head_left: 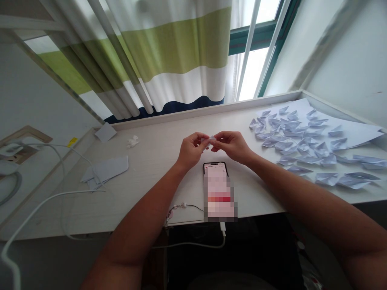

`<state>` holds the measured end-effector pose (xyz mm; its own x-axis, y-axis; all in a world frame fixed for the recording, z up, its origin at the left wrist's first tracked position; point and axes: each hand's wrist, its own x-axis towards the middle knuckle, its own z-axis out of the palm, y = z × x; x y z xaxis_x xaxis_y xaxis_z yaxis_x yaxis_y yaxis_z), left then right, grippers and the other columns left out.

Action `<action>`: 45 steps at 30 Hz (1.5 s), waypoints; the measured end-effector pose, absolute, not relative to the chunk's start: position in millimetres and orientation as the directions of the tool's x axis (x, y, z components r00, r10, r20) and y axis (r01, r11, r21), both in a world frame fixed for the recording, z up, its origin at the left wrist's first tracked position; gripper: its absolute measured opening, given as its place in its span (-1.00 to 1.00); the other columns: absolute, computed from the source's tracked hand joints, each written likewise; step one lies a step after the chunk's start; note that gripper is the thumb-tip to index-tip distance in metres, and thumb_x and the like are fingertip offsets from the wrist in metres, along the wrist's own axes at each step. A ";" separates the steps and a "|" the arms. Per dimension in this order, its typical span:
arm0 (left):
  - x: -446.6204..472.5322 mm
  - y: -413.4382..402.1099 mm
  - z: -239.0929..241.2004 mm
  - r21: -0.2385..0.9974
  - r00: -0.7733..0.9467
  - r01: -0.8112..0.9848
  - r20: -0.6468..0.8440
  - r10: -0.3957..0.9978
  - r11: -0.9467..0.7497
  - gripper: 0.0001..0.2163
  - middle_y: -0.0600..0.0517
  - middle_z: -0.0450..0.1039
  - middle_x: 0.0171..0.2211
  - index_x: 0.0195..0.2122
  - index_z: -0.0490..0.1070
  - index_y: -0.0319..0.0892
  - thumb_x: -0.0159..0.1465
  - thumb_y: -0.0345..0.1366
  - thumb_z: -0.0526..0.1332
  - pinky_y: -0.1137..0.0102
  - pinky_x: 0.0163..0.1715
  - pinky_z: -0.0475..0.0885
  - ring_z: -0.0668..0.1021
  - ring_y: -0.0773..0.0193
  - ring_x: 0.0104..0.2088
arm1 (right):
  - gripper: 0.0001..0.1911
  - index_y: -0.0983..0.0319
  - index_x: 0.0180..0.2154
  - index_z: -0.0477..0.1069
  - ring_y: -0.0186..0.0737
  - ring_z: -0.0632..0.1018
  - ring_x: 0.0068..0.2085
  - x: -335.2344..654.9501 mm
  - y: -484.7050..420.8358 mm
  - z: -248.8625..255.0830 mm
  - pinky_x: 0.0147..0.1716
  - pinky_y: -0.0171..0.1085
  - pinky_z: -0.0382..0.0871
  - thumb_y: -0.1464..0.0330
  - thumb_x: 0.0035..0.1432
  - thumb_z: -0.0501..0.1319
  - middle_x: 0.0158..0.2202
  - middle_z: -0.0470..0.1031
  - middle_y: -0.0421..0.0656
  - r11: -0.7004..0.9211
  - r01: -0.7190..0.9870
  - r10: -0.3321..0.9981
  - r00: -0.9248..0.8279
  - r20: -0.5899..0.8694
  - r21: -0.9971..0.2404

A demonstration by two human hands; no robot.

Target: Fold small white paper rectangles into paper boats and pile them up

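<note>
My left hand [191, 150] and my right hand [232, 146] meet above the white desk [157, 161], both pinching a small folded piece of pale paper [211, 139] between their fingertips. The paper is mostly hidden by my fingers. Just below my hands a phone [219, 191] lies flat on the desk with its screen lit.
Several small folded paper boats [298, 139] cover the desk's right side on white sheets [356, 131]. Loose paper pieces [105, 171] lie at the left, with a small square [105, 131] and a crumpled scrap [133, 141]. White cables [60, 197] run along the left; a charging cable [222, 233] hangs from the phone. Striped curtain [169, 56] and window behind.
</note>
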<state>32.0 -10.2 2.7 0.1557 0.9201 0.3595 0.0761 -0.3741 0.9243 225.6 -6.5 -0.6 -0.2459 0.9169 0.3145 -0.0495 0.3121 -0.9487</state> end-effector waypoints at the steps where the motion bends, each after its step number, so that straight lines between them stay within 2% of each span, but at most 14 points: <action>1: 32.1 -10.1 2.8 0.930 0.148 0.061 0.352 0.924 -0.364 -0.74 0.01 0.63 -0.38 -0.16 0.61 -0.18 0.23 -0.17 0.54 0.47 -0.48 0.45 0.64 0.31 -0.42 | -0.49 0.22 -0.29 0.65 -0.15 0.71 -0.39 225.3 -6.9 -0.5 -0.31 -0.13 0.67 -0.07 0.02 0.59 -0.39 0.69 -0.12 0.304 -0.058 0.919 -0.246 0.309 -0.951; 4: 32.2 -9.3 1.7 0.948 0.140 0.028 0.310 0.940 -0.317 -0.69 0.02 0.63 -0.38 -0.10 0.61 -0.19 0.21 -0.18 0.55 0.45 -0.45 0.49 0.65 0.30 -0.42 | -0.50 0.21 -0.28 0.66 -0.15 0.71 -0.39 224.6 -8.0 1.1 -0.30 -0.11 0.70 -0.07 0.03 0.59 -0.38 0.69 -0.13 0.300 -0.075 0.921 -0.236 0.309 -0.951; 9: 31.6 -8.6 0.0 0.950 0.140 0.026 0.305 0.942 -0.312 -0.74 0.01 0.63 -0.41 -0.22 0.64 -0.18 0.23 -0.11 0.53 0.41 -0.40 0.50 0.64 0.29 -0.42 | -0.51 0.19 -0.26 0.66 -0.13 0.72 -0.38 224.3 -8.5 3.1 -0.24 -0.05 0.74 -0.06 0.02 0.60 -0.40 0.68 -0.15 0.302 -0.104 0.921 -0.225 0.319 -0.948; 15: 30.9 -15.3 7.5 0.853 0.115 0.250 0.444 0.888 -0.459 -0.91 0.00 0.70 -0.26 -0.25 0.67 -0.11 0.30 -0.23 0.46 0.40 -0.34 0.50 0.63 0.30 -0.34 | -0.56 0.20 -0.27 0.61 -0.10 0.73 -0.29 226.3 -8.2 4.2 -0.20 -0.04 0.74 -0.04 0.13 0.53 -0.32 0.69 -0.10 0.240 -0.102 0.936 -0.239 0.258 -0.965; 19: 31.2 -16.3 9.3 0.871 0.143 0.229 0.411 0.900 -0.434 -0.88 0.00 0.68 -0.29 -0.25 0.64 -0.14 0.34 -0.21 0.44 0.40 -0.38 0.49 0.63 0.30 -0.39 | -0.59 0.15 -0.16 0.58 -0.09 0.71 -0.25 227.0 -10.5 6.6 -0.34 -0.09 0.69 -0.01 0.17 0.51 -0.19 0.66 -0.10 0.393 0.031 0.908 -0.169 0.383 -0.919; 23: 31.8 -14.2 7.4 0.889 0.114 0.187 0.402 0.908 -0.417 -0.77 -0.03 0.68 -0.30 -0.25 0.63 -0.16 0.32 -0.09 0.47 0.38 -0.34 0.53 0.67 0.23 -0.30 | -0.70 0.11 -0.18 0.65 -0.02 0.67 -0.11 228.5 -13.9 11.3 -0.32 -0.09 0.66 0.02 0.31 0.41 -0.10 0.64 -0.04 0.562 0.256 0.824 -0.250 0.508 -0.787; 28: 33.9 -14.8 6.4 0.904 0.116 0.147 0.388 0.914 -0.402 -0.74 -0.07 0.70 -0.24 -0.23 0.65 -0.16 0.31 -0.05 0.46 0.32 -0.23 0.60 0.70 0.17 -0.20 | -0.67 0.10 -0.22 0.65 -0.01 0.65 -0.14 229.1 -13.4 12.6 -0.28 -0.04 0.66 -0.01 0.33 0.38 -0.15 0.66 -0.05 0.585 0.287 0.810 -0.253 0.528 -0.759; 34: 35.7 -17.5 7.0 0.877 0.140 0.177 0.428 0.893 -0.448 -0.78 -0.07 0.71 -0.17 -0.21 0.65 -0.14 0.32 -0.08 0.44 0.35 -0.25 0.58 0.68 0.18 -0.17 | -0.67 0.10 -0.26 0.63 -0.01 0.64 -0.13 231.1 -10.0 10.3 -0.16 0.03 0.66 0.00 0.38 0.34 -0.17 0.66 -0.06 0.604 0.291 0.797 -0.240 0.555 -0.742; 40: 33.3 -17.1 6.9 0.849 0.180 0.216 0.450 0.875 -0.481 -0.77 -0.03 0.70 -0.28 -0.21 0.68 -0.12 0.33 -0.06 0.44 0.33 -0.27 0.57 0.67 0.21 -0.28 | -0.67 0.10 -0.27 0.63 -0.03 0.63 -0.16 231.8 -9.8 10.0 -0.12 0.07 0.67 0.00 0.35 0.37 -0.18 0.61 -0.06 0.622 0.250 0.779 -0.288 0.556 -0.742; 45: 33.2 -16.5 9.1 0.853 0.121 0.225 0.454 0.882 -0.470 -0.76 -0.03 0.70 -0.29 -0.27 0.66 -0.13 0.30 -0.05 0.48 0.26 -0.15 0.60 0.69 0.20 -0.25 | -0.54 0.13 -0.15 0.60 -0.01 0.66 -0.12 226.8 -9.8 5.7 -0.11 0.03 0.66 -0.08 0.16 0.49 -0.18 0.67 -0.07 0.492 0.190 0.868 -0.188 0.460 -0.850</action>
